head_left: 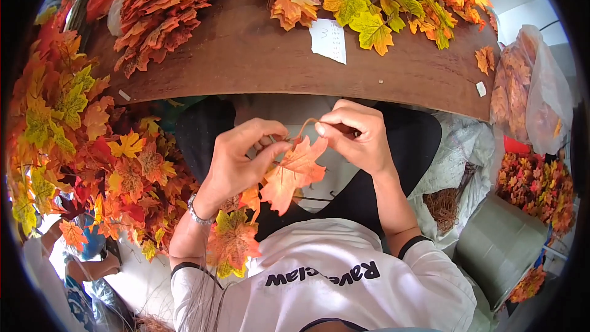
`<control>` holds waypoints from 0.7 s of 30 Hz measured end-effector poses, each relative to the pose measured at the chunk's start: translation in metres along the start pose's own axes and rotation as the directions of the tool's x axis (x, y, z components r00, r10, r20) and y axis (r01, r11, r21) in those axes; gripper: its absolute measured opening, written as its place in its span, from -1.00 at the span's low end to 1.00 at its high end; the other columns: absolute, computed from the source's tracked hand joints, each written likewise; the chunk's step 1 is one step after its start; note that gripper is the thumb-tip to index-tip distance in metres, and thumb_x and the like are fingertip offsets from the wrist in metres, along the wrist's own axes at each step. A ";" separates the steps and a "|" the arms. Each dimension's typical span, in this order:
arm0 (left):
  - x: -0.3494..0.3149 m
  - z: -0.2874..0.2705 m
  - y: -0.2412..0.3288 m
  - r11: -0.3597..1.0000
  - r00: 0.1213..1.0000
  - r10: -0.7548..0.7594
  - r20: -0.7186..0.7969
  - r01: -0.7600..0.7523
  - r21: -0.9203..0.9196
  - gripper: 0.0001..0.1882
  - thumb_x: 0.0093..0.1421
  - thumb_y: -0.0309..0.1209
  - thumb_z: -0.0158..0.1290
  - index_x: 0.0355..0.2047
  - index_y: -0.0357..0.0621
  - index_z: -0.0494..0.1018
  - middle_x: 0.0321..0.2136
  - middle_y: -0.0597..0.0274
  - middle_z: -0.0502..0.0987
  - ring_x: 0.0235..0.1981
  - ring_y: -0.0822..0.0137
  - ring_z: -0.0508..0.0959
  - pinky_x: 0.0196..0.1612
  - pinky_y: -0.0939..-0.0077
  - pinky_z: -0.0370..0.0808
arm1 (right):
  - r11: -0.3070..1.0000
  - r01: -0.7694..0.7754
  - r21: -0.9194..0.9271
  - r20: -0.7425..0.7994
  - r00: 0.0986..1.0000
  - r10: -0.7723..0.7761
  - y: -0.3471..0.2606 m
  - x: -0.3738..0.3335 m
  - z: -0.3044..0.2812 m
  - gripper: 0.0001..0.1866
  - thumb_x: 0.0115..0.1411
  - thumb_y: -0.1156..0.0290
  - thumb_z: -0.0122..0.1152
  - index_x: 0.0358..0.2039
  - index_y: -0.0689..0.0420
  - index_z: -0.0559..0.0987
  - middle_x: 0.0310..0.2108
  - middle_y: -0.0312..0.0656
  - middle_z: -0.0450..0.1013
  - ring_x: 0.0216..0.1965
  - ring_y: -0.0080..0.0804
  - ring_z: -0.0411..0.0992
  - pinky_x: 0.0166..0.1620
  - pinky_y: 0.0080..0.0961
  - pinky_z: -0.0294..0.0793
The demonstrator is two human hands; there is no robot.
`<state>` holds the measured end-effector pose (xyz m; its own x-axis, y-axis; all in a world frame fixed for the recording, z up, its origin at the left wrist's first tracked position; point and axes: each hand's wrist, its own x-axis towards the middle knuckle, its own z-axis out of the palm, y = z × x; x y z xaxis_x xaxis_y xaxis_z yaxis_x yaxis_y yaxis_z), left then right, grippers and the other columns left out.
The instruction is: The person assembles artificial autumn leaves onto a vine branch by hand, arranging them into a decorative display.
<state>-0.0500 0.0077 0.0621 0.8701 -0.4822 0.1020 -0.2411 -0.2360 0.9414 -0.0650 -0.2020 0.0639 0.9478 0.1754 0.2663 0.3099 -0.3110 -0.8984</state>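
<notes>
My left hand (249, 144) is closed in a pinch in front of my lap, its fingertips at the top of an orange artificial maple leaf (294, 173). A thin brown stem (305, 124) arches up from the leaf to my right hand (357, 130). There thumb and forefinger pinch the stem's other end. Below my left wrist hang more artificial leaves, one of them a yellow-green and orange leaf (232, 241). Whether they join the leaf in my hands is hidden.
A brown table (246, 61) curves ahead, bearing red leaf stacks (163, 15), yellow-green leaves (372, 15) and a torn paper slip (329, 41). Heaped leaves (123, 172) stand at left. To the right are a leaf-filled plastic bag (531, 86), a sack of brown stems (441, 209) and a grey bin (501, 246).
</notes>
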 end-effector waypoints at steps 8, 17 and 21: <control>0.000 0.030 0.001 0.865 0.892 0.418 -0.172 -0.333 0.375 -0.78 -0.08 -0.64 0.06 -0.36 -0.21 0.39 -0.60 0.10 0.45 -0.66 0.18 0.47 -0.62 0.49 0.39 | 0.975 0.148 -0.168 -0.053 0.986 -0.159 -0.017 0.010 -0.006 -0.93 -0.14 0.61 0.21 -0.58 0.25 0.49 -0.71 -0.27 0.25 -0.73 -0.59 0.16 -0.68 -0.66 0.09; -0.007 0.025 -0.025 0.568 0.919 -0.224 0.324 0.394 -0.723 -0.81 0.09 -0.44 0.01 -0.29 -0.22 0.35 -0.53 0.20 0.46 -0.58 0.43 0.46 -0.54 0.63 0.37 | 0.968 0.198 -0.153 0.250 0.956 -0.156 0.009 0.059 -0.055 -0.92 -0.07 0.50 0.22 -0.51 0.20 0.53 -0.55 -0.26 0.43 -0.47 -0.47 0.40 -0.35 -0.60 0.36; -0.003 0.032 -0.028 0.334 0.866 -0.369 0.338 0.463 -0.821 -0.79 0.09 -0.41 0.01 -0.26 -0.20 0.35 -0.56 0.26 0.44 -0.57 0.46 0.45 -0.58 0.63 0.33 | 0.935 -0.019 -0.353 -0.054 0.999 -0.001 0.052 0.127 -0.144 -0.84 0.05 0.41 0.09 -0.38 0.20 0.54 -0.45 -0.30 0.47 -0.44 -0.62 0.40 -0.33 -0.66 0.38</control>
<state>-0.0602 -0.0114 0.0249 0.6969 -0.6154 -0.3682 0.6753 0.3902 0.6259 0.0819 -0.3307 0.1018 0.9503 0.1248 0.2853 0.2987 -0.6241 -0.7220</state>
